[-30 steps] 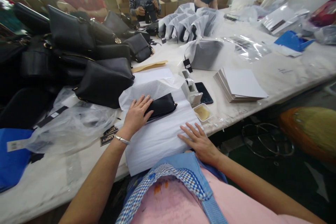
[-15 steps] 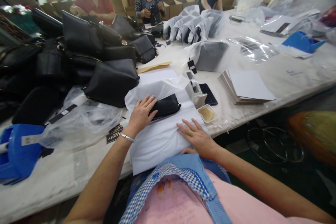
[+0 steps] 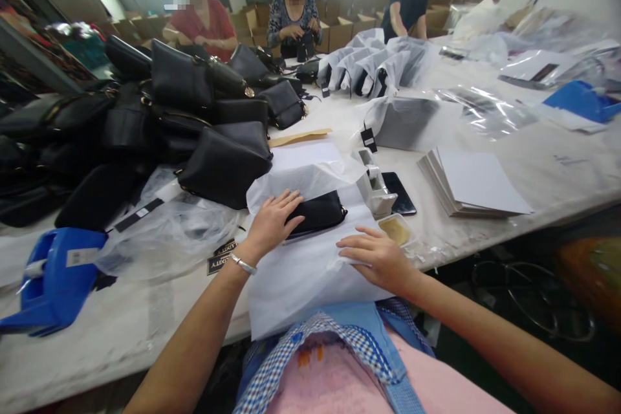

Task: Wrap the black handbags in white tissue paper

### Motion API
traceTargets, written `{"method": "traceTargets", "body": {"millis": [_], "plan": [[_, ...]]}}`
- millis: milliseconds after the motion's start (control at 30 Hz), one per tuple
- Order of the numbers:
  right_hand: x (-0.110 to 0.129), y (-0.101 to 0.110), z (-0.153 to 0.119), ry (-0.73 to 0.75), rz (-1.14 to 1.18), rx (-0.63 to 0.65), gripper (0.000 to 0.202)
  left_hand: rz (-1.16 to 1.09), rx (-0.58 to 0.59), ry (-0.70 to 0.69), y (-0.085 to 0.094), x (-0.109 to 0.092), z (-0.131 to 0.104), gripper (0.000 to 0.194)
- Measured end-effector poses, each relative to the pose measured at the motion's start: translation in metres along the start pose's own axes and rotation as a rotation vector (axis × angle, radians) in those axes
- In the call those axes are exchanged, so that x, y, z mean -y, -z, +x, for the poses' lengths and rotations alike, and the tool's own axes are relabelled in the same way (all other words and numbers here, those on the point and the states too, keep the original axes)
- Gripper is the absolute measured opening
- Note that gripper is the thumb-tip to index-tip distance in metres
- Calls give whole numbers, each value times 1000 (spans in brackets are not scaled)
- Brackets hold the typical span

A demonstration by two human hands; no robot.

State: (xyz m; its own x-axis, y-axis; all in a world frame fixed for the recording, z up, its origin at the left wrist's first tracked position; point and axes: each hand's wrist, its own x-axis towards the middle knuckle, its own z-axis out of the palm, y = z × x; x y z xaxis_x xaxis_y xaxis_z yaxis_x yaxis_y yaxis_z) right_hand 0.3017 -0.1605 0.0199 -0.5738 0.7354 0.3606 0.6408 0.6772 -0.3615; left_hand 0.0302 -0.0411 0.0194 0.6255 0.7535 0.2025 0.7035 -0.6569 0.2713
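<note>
A small black bag lies on a sheet of thin white wrapping paper at the table's near edge. My left hand rests flat on the bag's left part, fingers extended and thumb apart. On the right side of the sheet, my right hand has its fingers drawn together over the paper, which bunches beneath them; its thumb is hidden. A raised flap of translucent paper stands behind the bag.
Black bags are piled at left, near a blue tape dispenser. Right of the paper are a white tape dispenser, a phone, a small dish and stacked cards. Several wrapped bags stand farther back; three people work behind.
My right hand has gone from spread fingers to fingers closed together at the paper. My left hand stays on the bag. The camera view has tilted up and shifted left.
</note>
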Motion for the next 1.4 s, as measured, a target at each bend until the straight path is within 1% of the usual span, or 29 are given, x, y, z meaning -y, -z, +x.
{"method": "traceTargets", "body": {"millis": [133,233,300,400,467,533,567,600,667,733,767,800,867,933,967,1033,1067,1100,1200,1267,1300,1333,1367,1400], "plan": [[-19,27,50,-87,-1,-37,25,-103,73,32,25,3,11,51],[-40,38,90,-152,-80,-55,20,-253,205,103,48,11,24,54],[-54,40,116,-182,-133,-43,19,-367,298,131,64,17,35,58],[-71,38,146,-194,-168,9,18,-446,383,128,84,24,49,64],[-80,35,159,-185,-175,34,17,-448,434,128,93,23,53,65],[-87,30,164,-180,-179,52,17,-435,473,115,94,21,53,57],[-90,27,165,-183,-180,61,17,-413,468,107,92,19,52,49],[-93,25,166,-190,-179,69,17,-375,439,104,89,17,50,42],[-98,22,165,-207,-172,70,16,-275,329,125,80,15,47,31],[-101,20,166,-216,-164,61,15,-192,234,170,70,15,45,25],[-101,20,166,-214,-171,45,15,-170,207,189,67,16,46,24],[-101,20,166,-205,-190,15,16,-160,190,203,65,17,46,25],[-94,20,163,-168,-249,-87,21,-152,170,215,64,21,49,24],[-80,17,153,-87,-272,-198,29,-151,159,212,65,25,52,24],[-71,14,146,-29,-251,-225,31,-155,158,207,65,28,53,23],[-52,4,127,96,-164,-192,29,-166,162,196,66,34,56,22],[-42,-3,116,138,-124,-147,28,-172,164,192,66,37,57,22],[-33,-10,105,147,-96,-95,29,-177,165,190,66,40,58,22],[-13,-27,78,47,-29,78,34,-188,167,184,66,44,61,23],[-9,-30,71,-11,38,198,30,-188,162,177,66,44,62,22],[-9,-29,71,-23,62,220,27,-183,156,173,65,43,62,21],[-11,-25,74,-28,67,197,25,-177,146,170,65,42,62,21],[-16,-19,79,-32,43,128,24,-169,133,169,64,40,61,21],[-22,-12,85,-38,-9,25,26,-159,118,168,63,39,60,21]]}}
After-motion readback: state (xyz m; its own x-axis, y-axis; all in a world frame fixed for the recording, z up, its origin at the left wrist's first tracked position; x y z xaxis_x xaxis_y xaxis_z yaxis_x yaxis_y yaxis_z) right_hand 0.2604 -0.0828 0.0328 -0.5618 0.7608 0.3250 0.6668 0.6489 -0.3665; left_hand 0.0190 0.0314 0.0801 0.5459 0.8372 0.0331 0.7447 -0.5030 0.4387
